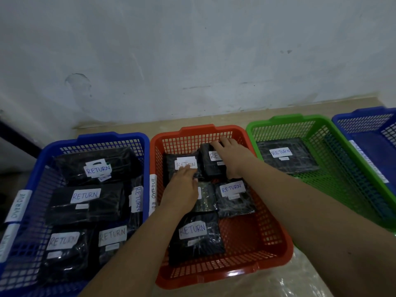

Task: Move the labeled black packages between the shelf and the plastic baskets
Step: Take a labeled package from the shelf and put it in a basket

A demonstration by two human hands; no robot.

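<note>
Two bare forearms came into the head view from the bottom edge, with no sleeves, gloves, watch or bracelet showing on either. The left hand [182, 187] was bare, and no ring showed on its fingers [188, 168]. The right hand [232, 156] was bare too, its fingers [216, 146] plain. Nails were too blurred to tell. Nothing else of the person was in view.

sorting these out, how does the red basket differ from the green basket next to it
The red basket holds at least five black packages; the green basket shows only one. Both hands reach into the red one, the left hand and right hand resting on packages at its far end; none reaches into the green. The red one bears a side tag ending OVERDUE; none is visible on the green. Both are mesh plastic; visible package labels read RETURN.
</note>
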